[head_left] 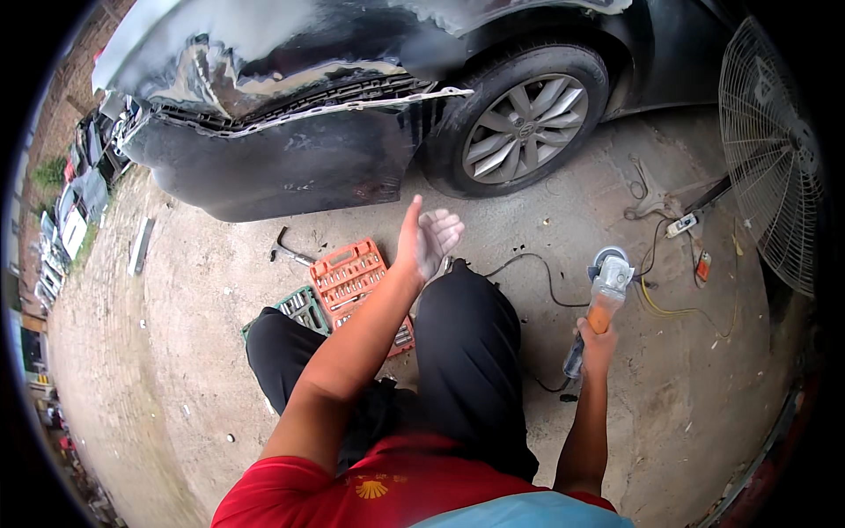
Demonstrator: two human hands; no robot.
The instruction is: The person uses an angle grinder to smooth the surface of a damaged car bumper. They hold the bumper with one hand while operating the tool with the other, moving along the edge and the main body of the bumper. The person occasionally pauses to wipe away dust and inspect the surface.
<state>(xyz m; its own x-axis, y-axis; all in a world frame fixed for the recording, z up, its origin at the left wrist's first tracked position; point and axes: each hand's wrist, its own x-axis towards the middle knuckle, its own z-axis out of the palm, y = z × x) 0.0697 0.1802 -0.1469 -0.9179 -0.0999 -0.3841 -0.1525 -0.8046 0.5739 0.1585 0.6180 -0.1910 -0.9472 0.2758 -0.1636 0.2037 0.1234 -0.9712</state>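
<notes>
Orange and silver-grey are shown by the angle grinder (609,292), which is held over the concrete floor (687,422), to the right of the person's knees. Its orange part is gripped by the right hand (598,345), with the fingers closed around it. At the far end a round disc (610,256) is carried; the metal head looks worn and dusty, while the rear part is darker. Whether the disc is spinning cannot be told. The left hand (431,242) is held open and raised, and its palm seems to be whitened by dust. Beyond it, a wheel (532,132) is seen under the dark car (290,172). An orange socket case (334,258) is laid open near the left forearm.
</notes>
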